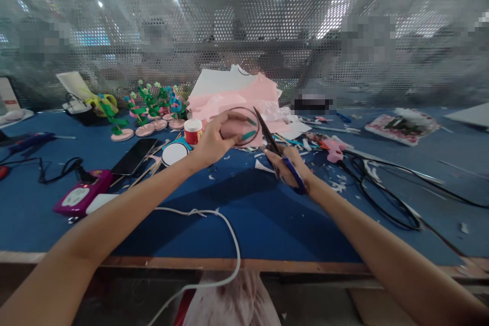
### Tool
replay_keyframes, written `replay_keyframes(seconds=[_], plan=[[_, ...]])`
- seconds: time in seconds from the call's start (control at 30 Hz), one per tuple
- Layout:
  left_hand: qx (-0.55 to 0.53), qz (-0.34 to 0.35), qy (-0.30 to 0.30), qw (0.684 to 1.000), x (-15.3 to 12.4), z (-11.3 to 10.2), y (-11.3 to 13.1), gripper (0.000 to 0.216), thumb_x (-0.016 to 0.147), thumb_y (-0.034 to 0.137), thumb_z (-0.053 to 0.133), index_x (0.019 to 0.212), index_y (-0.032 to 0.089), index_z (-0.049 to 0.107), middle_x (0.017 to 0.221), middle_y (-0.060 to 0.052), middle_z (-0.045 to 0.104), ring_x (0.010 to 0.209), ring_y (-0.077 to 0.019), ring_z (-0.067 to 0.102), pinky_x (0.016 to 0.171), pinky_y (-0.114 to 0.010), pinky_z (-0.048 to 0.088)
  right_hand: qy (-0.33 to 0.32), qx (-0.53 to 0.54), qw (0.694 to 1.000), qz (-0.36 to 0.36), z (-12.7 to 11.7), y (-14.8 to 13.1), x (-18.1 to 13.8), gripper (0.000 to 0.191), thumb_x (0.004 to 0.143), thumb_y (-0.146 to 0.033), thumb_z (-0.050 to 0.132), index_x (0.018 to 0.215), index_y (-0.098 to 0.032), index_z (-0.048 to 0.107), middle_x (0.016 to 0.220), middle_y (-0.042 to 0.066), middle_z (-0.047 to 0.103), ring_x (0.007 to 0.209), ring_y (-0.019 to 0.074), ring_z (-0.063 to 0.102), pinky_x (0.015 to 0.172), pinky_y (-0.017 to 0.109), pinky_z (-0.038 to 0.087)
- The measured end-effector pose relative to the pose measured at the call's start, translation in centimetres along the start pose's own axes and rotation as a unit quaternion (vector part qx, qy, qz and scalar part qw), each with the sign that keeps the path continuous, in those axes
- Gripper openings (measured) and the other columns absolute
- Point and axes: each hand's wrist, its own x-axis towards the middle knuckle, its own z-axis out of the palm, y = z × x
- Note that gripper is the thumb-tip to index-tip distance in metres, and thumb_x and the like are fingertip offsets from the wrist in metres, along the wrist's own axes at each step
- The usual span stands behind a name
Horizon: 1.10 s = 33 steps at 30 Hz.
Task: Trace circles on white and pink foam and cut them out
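Between thumb and fingers, my left hand [216,137] holds a piece of pink paper [233,128] above the table, with a dark circle outline drawn on it. My right hand [292,165] grips a pair of scissors [272,141] by the blue handles. The blades point up and away, their tips close to the right edge of the pink paper. Whether the blades touch the paper, I cannot tell. Behind both hands lies a pile of pink and white sheets [229,84].
Left of my hands are a red-and-white jar [193,131], a round white lid [174,154], a black phone [134,157], a purple power socket [84,193] and several small green plant models [151,107]. A pink glue gun [334,150] lies right, its black cable looping. A white cable [229,229] crosses the front edge.
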Motion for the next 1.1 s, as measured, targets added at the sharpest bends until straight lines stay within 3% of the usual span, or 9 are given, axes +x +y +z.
replay_keyframes(seconds=[0.33,0.57,0.83,1.1], plan=[[-0.040,-0.026,-0.004,0.999,0.1,0.0,0.4,0.020,0.080,0.019,0.071,0.099,0.015,0.065,0.110,-0.008,0.070,0.109,-0.0209,0.064,0.103,-0.039,0.051,0.035,-0.016,0.999,-0.008,0.1,-1.4,-0.6,0.047,0.083,-0.064,0.055,0.067,-0.020,0.050,0.042,-0.004,0.044,0.036,0.0103,0.043,0.042,0.025,0.035],[-0.036,-0.037,-0.001,0.999,0.0,0.0,0.3,0.023,0.080,0.023,0.073,0.100,0.016,0.065,0.112,-0.009,0.069,0.114,-0.0239,0.063,0.102,-0.043,0.053,-0.013,0.015,1.000,-0.005,-0.2,-0.5,0.0,0.049,0.077,-0.067,0.059,0.069,-0.020,0.050,0.043,-0.006,0.041,0.032,0.0091,0.040,0.036,0.024,0.034],[-0.043,-0.037,0.004,0.998,0.0,0.1,0.0,0.023,0.077,0.017,0.073,0.098,0.015,0.065,0.111,-0.009,0.069,0.112,-0.0223,0.063,0.103,-0.040,0.052,-0.011,0.023,1.000,0.006,-0.2,-1.0,-0.3,0.051,0.077,-0.069,0.058,0.077,-0.018,0.055,0.043,-0.006,0.043,0.033,0.0110,0.045,0.036,0.024,0.035],[-0.038,-0.029,0.004,0.999,0.1,0.0,0.0,0.023,0.078,0.019,0.074,0.098,0.016,0.065,0.110,-0.008,0.069,0.110,-0.0213,0.064,0.104,-0.039,0.049,-0.011,0.041,0.999,0.008,-0.2,-0.3,-0.1,0.050,0.076,-0.068,0.061,0.066,-0.021,0.047,0.043,-0.007,0.037,0.032,0.0087,0.040,0.033,0.023,0.033]])
